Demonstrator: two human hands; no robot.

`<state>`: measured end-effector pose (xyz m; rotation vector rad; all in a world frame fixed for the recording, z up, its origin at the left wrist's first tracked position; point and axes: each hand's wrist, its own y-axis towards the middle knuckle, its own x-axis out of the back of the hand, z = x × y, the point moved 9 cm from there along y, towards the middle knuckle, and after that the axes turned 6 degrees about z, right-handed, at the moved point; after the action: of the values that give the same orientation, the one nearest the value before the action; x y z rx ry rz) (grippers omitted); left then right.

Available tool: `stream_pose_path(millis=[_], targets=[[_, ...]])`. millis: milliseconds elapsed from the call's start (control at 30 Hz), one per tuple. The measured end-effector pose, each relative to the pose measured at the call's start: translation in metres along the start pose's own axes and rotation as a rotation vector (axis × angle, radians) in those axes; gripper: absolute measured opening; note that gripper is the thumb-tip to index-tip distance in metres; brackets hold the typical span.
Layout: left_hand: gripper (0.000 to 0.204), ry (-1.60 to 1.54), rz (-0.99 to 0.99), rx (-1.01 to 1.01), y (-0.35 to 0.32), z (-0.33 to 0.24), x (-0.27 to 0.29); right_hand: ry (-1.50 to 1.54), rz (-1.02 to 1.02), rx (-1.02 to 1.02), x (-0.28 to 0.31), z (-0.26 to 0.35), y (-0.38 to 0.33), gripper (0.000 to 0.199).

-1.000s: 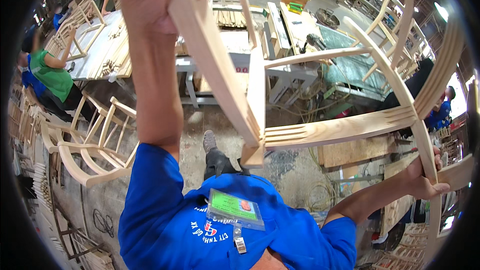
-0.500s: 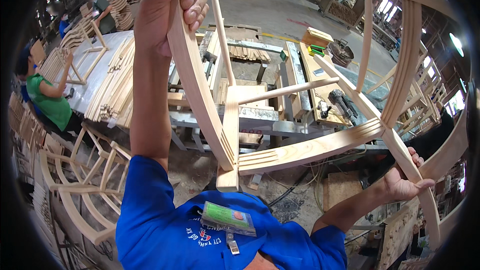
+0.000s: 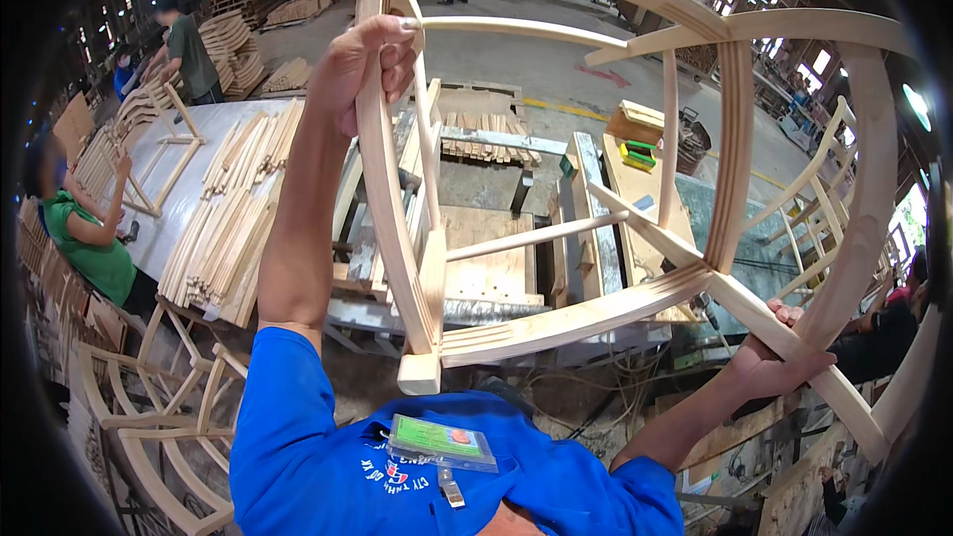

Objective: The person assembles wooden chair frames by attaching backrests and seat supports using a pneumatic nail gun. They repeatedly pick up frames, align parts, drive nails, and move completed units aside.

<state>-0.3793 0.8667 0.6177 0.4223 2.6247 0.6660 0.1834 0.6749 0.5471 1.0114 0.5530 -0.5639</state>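
I hold a bare wooden chair frame [image 3: 586, 308] up in the air in front of me. My left hand [image 3: 369, 69] is raised high and closed around a curved leg of the frame near its top. My right hand [image 3: 774, 362] grips another curved leg low on the right. The frame's rails and slats spread between both hands, and one leg end hangs just above my blue shirt.
A workbench [image 3: 496, 258] with clamps stands below the frame. A long table [image 3: 199, 159] at left carries stacked wooden slats [image 3: 233, 208]. Finished frames [image 3: 159, 407] pile at lower left. Other people work at the left [image 3: 84, 238] and far back [image 3: 189, 50].
The chair frame has swung upward and outward from me, its legs now spread wider across the view. Both hands kept their grip, and my view tilted up toward the workshop floor.
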Motion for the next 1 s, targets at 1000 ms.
stream_pose_path(millis=[1000], targets=[[0.012,-0.001,-0.226,0.462,0.152,0.204,0.146,-0.097,0.200,-0.305,0.003,-0.235,0.096,0.096]])
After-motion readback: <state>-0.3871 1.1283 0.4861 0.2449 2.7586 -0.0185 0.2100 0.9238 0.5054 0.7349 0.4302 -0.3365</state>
